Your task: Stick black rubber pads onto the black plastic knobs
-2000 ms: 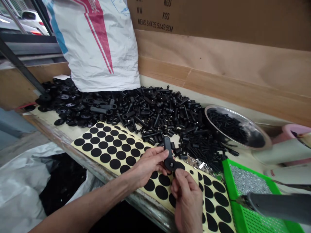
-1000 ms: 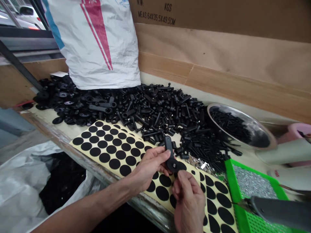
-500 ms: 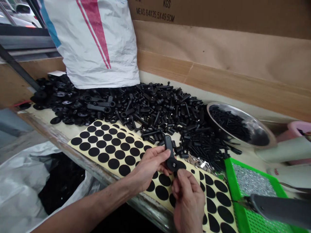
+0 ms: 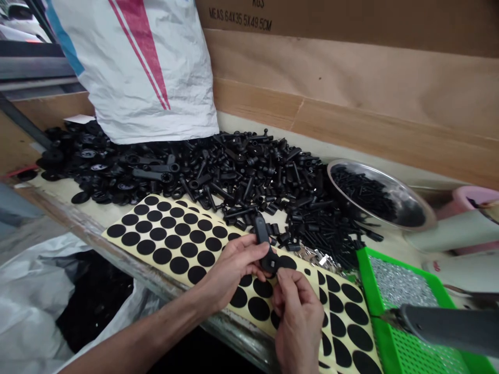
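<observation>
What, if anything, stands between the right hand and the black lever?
Nothing visible does. The right hand is close beside the round end of the lever, contact unclear. The left hand holds the lever; sticker sheets lie below.

Soft, rather dim light over the bench here, with pale daylight washing out the window, upper left. Glints pop off the steel bowl and metal clips, while the heap of black plastic parts swallows detail. Left hand and right hand look fairly crisp. Out right, the wide lens stretches everything, the screwdriver blurry; up top, the brown carton is all gloom.
</observation>
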Action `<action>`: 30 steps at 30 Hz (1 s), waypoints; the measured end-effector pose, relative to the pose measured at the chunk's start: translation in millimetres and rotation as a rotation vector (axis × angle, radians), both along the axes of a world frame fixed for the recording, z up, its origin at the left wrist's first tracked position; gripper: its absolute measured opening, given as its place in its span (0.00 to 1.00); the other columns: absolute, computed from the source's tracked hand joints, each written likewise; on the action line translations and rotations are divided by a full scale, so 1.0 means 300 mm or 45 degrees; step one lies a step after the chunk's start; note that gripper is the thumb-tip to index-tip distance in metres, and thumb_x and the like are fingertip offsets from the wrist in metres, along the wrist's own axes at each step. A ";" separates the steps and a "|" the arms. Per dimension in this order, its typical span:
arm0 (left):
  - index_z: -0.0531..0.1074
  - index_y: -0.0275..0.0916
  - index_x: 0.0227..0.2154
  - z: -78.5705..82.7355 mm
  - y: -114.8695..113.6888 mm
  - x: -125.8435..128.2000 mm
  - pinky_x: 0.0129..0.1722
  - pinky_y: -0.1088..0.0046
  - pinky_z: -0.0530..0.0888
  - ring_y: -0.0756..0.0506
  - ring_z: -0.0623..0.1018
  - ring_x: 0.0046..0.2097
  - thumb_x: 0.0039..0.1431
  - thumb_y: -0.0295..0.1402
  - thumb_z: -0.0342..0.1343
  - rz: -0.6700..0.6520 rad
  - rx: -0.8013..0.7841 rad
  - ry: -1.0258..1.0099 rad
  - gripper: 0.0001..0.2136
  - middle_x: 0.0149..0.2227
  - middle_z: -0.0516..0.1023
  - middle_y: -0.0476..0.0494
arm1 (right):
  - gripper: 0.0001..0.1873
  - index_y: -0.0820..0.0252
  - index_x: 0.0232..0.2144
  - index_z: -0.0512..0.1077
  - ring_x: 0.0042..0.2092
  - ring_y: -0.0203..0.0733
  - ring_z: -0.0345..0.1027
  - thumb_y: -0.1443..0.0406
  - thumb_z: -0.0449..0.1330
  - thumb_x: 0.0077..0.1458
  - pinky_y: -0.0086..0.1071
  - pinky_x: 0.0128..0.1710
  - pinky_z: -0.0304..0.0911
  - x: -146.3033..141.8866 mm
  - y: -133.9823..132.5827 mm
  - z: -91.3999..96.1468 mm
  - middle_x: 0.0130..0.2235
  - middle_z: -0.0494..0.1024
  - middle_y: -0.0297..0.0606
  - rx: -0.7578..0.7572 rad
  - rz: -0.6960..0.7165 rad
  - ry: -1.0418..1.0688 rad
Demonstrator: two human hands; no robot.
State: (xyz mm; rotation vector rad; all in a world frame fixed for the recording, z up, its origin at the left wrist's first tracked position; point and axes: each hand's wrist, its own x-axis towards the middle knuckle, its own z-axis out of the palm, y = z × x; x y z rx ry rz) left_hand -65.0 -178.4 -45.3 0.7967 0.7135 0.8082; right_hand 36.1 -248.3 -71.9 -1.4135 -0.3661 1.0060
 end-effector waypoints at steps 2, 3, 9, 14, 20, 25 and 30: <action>0.75 0.37 0.37 0.004 -0.002 -0.007 0.31 0.76 0.70 0.50 0.74 0.35 0.56 0.35 0.61 -0.014 0.015 0.011 0.09 0.35 0.75 0.44 | 0.18 0.60 0.24 0.69 0.20 0.29 0.48 0.53 0.68 0.44 0.23 0.18 0.46 0.000 -0.001 -0.005 0.17 0.60 0.25 0.009 0.001 -0.024; 0.75 0.37 0.39 0.005 -0.003 -0.011 0.32 0.77 0.70 0.49 0.74 0.35 0.55 0.32 0.61 -0.021 0.027 0.023 0.09 0.37 0.76 0.44 | 0.18 0.60 0.24 0.70 0.20 0.29 0.49 0.52 0.68 0.44 0.23 0.18 0.46 0.001 -0.001 -0.008 0.17 0.60 0.25 0.015 0.002 -0.033; 0.75 0.36 0.43 -0.006 -0.016 -0.024 0.31 0.76 0.71 0.49 0.74 0.35 0.54 0.27 0.59 0.024 0.138 0.110 0.12 0.44 0.77 0.40 | 0.19 0.60 0.25 0.70 0.21 0.30 0.48 0.51 0.65 0.48 0.25 0.18 0.47 0.001 -0.007 -0.023 0.17 0.59 0.25 0.020 0.057 -0.119; 0.74 0.35 0.44 -0.014 -0.040 -0.039 0.30 0.75 0.74 0.48 0.75 0.35 0.54 0.28 0.60 0.069 0.216 0.152 0.13 0.45 0.77 0.39 | 0.19 0.59 0.23 0.70 0.20 0.32 0.50 0.50 0.63 0.49 0.27 0.18 0.47 -0.002 -0.016 -0.005 0.17 0.61 0.27 0.000 0.078 -0.413; 0.73 0.38 0.47 -0.040 -0.085 -0.065 0.36 0.75 0.74 0.47 0.76 0.39 0.56 0.30 0.60 0.150 0.331 0.252 0.15 0.46 0.77 0.40 | 0.14 0.54 0.26 0.71 0.24 0.35 0.64 0.52 0.58 0.55 0.30 0.26 0.57 0.003 -0.038 0.040 0.27 0.73 0.32 -0.019 0.220 -1.107; 0.73 0.40 0.48 -0.058 -0.113 -0.099 0.40 0.73 0.74 0.44 0.77 0.42 0.56 0.31 0.60 0.171 0.420 0.311 0.16 0.45 0.78 0.41 | 0.15 0.52 0.26 0.71 0.24 0.36 0.64 0.50 0.57 0.55 0.31 0.22 0.51 0.017 -0.061 0.064 0.31 0.72 0.33 -0.013 0.309 -1.270; 0.74 0.40 0.46 -0.036 -0.127 -0.125 0.38 0.73 0.74 0.46 0.76 0.40 0.57 0.31 0.60 0.122 0.414 0.355 0.14 0.44 0.78 0.42 | 0.24 0.53 0.36 0.74 0.27 0.38 0.63 0.45 0.67 0.42 0.31 0.23 0.52 0.055 -0.071 0.065 0.37 0.72 0.38 -0.061 0.142 -1.285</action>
